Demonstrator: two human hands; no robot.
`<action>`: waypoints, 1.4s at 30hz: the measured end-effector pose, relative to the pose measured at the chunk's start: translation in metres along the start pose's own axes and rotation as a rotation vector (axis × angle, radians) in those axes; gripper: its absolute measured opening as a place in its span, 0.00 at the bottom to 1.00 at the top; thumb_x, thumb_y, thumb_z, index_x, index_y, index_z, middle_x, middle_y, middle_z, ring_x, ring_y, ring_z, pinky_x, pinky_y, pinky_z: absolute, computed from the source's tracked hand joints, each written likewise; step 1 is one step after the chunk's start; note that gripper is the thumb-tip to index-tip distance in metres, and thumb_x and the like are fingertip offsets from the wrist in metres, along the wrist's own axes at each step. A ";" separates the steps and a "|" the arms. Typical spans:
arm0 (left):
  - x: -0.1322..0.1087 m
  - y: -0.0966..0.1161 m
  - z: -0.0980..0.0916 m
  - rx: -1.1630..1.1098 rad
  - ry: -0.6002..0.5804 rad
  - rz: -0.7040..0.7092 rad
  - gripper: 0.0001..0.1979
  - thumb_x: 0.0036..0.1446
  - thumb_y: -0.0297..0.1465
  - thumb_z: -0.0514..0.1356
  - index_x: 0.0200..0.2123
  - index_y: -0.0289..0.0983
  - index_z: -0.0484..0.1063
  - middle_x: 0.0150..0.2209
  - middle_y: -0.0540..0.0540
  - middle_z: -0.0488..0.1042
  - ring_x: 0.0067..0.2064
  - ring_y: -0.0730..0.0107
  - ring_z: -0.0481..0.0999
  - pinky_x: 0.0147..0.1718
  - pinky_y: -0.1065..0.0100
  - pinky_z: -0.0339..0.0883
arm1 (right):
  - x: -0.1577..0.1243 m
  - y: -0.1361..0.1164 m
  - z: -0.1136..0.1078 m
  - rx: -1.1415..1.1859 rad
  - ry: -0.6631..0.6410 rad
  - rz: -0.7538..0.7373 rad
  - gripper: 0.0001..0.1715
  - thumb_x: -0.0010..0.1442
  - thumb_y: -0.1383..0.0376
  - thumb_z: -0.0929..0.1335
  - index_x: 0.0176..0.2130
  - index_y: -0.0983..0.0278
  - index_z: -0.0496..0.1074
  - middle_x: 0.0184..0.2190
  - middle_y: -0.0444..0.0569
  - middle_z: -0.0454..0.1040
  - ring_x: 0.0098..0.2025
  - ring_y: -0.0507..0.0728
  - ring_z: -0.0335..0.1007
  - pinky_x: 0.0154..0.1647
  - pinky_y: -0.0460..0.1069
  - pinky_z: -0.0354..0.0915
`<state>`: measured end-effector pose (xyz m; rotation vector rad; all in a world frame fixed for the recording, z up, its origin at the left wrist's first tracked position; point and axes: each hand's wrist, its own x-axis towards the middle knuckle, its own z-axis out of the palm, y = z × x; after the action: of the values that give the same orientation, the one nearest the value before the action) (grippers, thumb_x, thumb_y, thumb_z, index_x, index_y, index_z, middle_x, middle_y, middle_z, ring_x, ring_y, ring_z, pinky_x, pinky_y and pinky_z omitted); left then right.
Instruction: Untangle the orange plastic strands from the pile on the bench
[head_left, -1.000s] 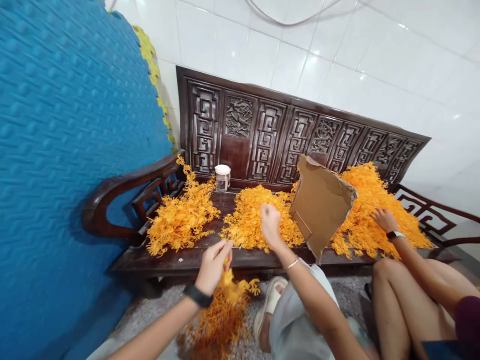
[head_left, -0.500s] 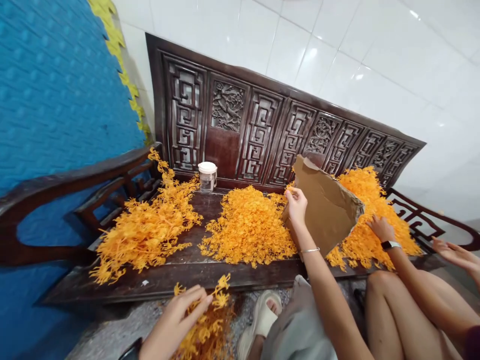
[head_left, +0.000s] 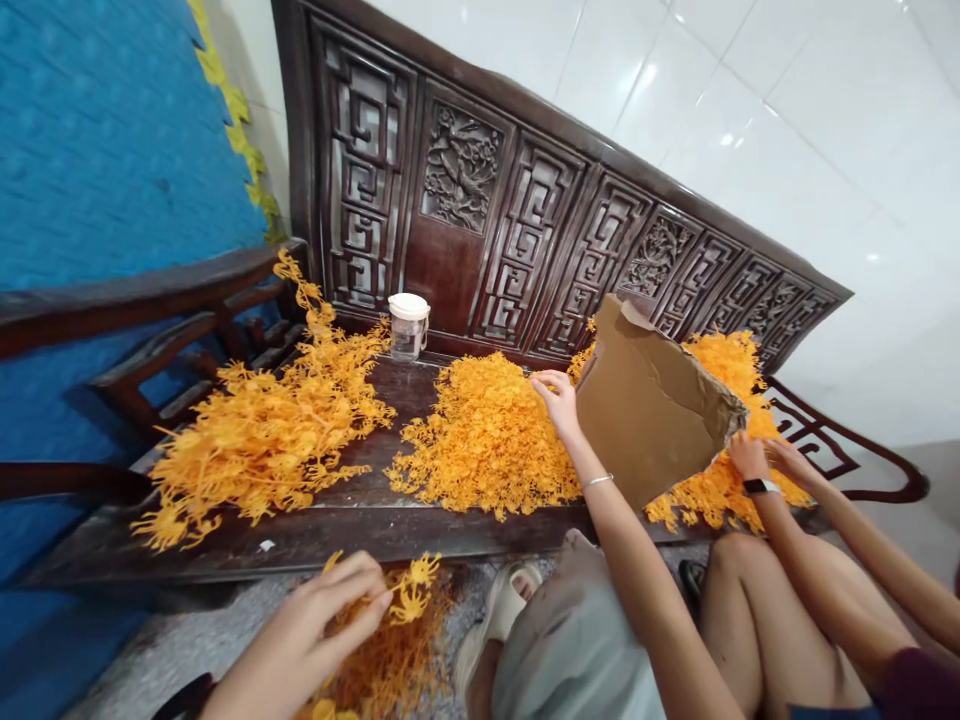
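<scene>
Pinching a few orange pieces (head_left: 424, 571) between thumb and fingers, my left hand (head_left: 319, 615) hangs in front of the table (head_left: 450, 535), above a darker orange tangle (head_left: 401, 650) lower down. My right hand (head_left: 559, 402) reaches over the middle heap (head_left: 487, 440), fingertips drawn together near its right side; whether they hold a piece I cannot tell. That heap lies on the table, between a looser left heap (head_left: 277, 435) and the tilted cardboard (head_left: 649, 405).

I judge a light fingertip hold best: the pieces look thin-legged and likely to snag, so I would free them singly, with a small shake rather than a hard tug. I would steer my right hand clear of the cardboard just beside it, since a knock could tip it onto the heap. A co-worker's hands (head_left: 750, 457) are on its other side, so short, tidy movements there seem wise.
</scene>
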<state>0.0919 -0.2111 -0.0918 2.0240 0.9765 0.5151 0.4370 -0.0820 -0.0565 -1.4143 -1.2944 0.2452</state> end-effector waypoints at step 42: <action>0.007 0.007 -0.020 -0.071 0.187 -0.035 0.19 0.53 0.43 0.50 0.18 0.37 0.62 0.18 0.55 0.61 0.23 0.74 0.61 0.23 0.75 0.53 | -0.116 -0.124 0.047 0.079 -0.964 -0.058 0.12 0.48 0.58 0.71 0.27 0.65 0.72 0.25 0.44 0.73 0.29 0.50 0.67 0.33 0.45 0.62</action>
<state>0.0867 -0.1983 -0.0745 1.9173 1.0871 0.7197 0.2909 -0.1780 -0.0309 -1.2040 -2.0555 1.0127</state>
